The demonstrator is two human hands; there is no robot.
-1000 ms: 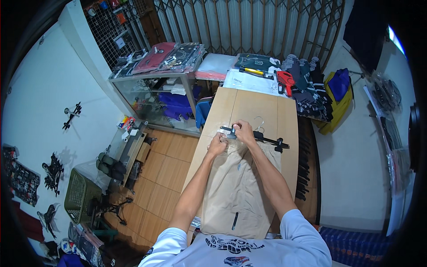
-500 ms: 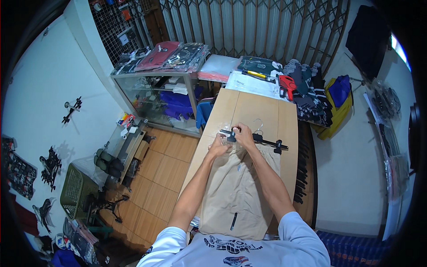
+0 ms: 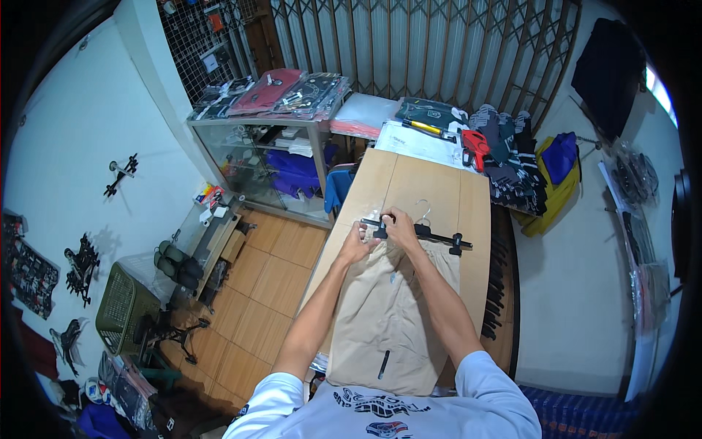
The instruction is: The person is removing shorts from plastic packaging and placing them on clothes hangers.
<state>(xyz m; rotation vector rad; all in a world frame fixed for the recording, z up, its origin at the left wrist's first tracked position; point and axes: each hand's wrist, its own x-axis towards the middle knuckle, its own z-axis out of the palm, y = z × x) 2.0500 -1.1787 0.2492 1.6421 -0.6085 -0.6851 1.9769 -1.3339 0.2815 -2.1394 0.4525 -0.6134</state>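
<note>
A pair of beige pants [image 3: 380, 314] lies flat on the table, waistband away from me and a dark zip or strip low on the front. Across the waistband rests a black clip hanger [image 3: 439, 238] with a metal hook. Its right clip [image 3: 456, 244] sits on the waistband. At the left clip [image 3: 380, 230], my right hand [image 3: 399, 227] is closed with its fingers on the clip. My left hand [image 3: 356, 245] grips the left corner of the waistband beside that clip; its fingertips are partly hidden.
The brown board tabletop [image 3: 431, 179] extends beyond the hanger. At its far end are white packages [image 3: 417, 143], a red tape dispenser [image 3: 475, 148] and stacked dark socks [image 3: 512, 161]. A glass cabinet [image 3: 270, 161] stands far left, with a green basket [image 3: 126, 307] nearer.
Both hands stay at the left clip with only slight finger shifts. The whole view has moved a little; the pants and hanger lie much as before.
</note>
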